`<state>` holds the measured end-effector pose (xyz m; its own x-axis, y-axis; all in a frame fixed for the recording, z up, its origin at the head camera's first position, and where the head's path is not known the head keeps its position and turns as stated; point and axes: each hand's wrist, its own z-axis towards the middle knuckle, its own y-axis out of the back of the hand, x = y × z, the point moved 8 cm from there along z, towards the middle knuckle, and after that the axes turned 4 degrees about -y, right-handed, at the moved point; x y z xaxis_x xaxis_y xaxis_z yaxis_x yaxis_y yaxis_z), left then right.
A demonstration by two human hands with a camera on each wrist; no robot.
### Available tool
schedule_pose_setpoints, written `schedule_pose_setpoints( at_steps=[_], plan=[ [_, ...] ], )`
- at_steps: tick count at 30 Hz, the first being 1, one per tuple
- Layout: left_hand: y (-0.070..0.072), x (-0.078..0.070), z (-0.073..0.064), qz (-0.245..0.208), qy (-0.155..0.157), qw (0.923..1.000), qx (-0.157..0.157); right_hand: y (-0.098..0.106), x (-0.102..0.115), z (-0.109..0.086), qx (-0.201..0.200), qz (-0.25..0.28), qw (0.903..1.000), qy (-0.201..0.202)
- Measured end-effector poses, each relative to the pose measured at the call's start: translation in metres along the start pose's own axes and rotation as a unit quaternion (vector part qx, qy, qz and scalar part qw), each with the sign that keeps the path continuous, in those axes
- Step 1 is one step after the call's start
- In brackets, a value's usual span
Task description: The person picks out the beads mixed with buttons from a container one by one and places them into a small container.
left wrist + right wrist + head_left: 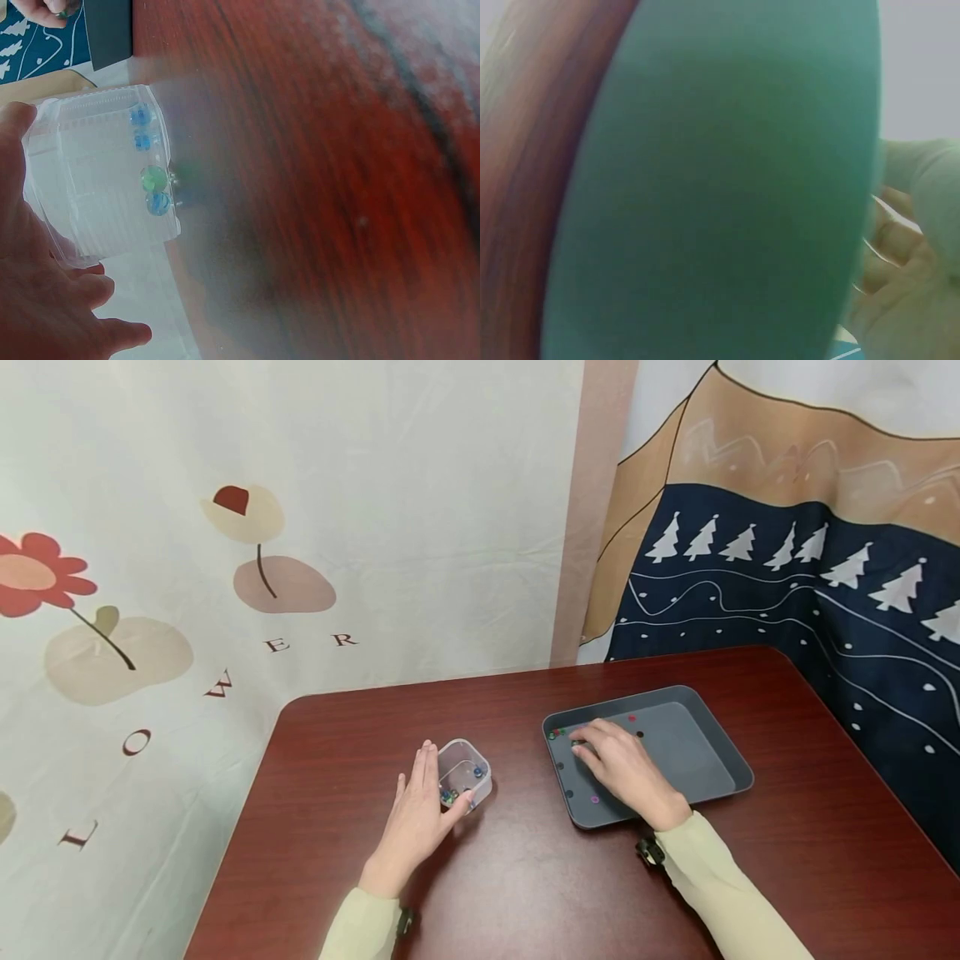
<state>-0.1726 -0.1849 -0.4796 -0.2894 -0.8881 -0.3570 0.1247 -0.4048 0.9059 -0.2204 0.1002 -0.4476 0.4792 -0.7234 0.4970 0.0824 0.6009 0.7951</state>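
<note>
My left hand (pixel 416 818) holds a small clear plastic container (pixel 483 785) on the table, thumb at the near side and fingers along the left side. Several blue and green beads lie inside; a green bead (pixel 154 178) and a blue bead (pixel 158 203) show through its wall. My right hand (pixel 622 768) reaches over the left part of a dark grey tray (pixel 712 735), thumb and forefinger pinching a small green bead (pixel 62 14). In the right wrist view the tray's side (pixel 712 187) fills the middle and hides the fingertips.
Several small beads are scattered in the tray, among them a pink bead (pixel 595 799), a red bead (pixel 632 718) and dark ones along the left wall. The reddish-brown table (pixel 510 877) meets a printed curtain (pixel 450 568) at its far edge.
</note>
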Motion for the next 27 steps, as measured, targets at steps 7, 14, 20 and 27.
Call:
schedule_pose_setpoints(
  at_steps=[7, 14, 20, 27],
  plan=[
    [0.0, 0.001, 0.0, 0.0, 0.001, 1.0, 0.004, 0.007, 0.023, -0.002, -0.018, 0.008, 0.9997, 0.013],
    [0.0, 0.001, 0.0, -0.003, 0.006, 0.9999, 0.015, 0.01, 0.046, -0.001, -0.037, 0.03, 0.9985, 0.028],
    [0.0, 0.001, 0.001, -0.001, 0.001, 1.0, 0.01, 0.001, 0.065, 0.001, -0.067, 0.066, 0.9941, 0.054],
    [0.001, 0.001, 0.001, -0.004, 0.003, 0.9999, 0.014, -0.012, 0.088, 0.009, -0.081, 0.087, 0.9893, 0.084]
  ],
)
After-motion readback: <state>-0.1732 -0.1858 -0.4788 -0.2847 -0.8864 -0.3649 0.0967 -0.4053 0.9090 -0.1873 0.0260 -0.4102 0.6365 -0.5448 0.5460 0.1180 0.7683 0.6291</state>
